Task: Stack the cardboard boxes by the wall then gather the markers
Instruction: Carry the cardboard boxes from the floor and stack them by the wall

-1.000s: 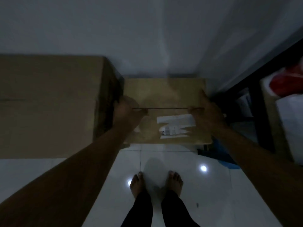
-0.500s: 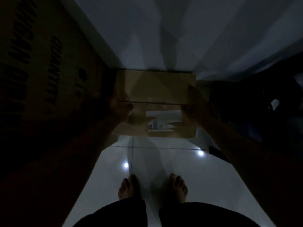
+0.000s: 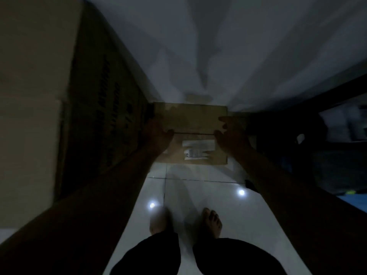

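Note:
A small cardboard box with a white shipping label sits low against the white wall, beside a tall cardboard box. My left hand clasps the small box's left edge, thumb on its top. My right hand rests at the right edge with its fingers spread over the top. No markers are in view. The scene is very dark.
The tall box with dark printed lettering fills the left side. A dark shelf frame and shadowed clutter stand to the right, with something blue on the floor. My bare feet stand on glossy white tiles.
The small box has gone down from chest height to the base of the wall as I bent forward. My right hand's fingers have loosened and spread.

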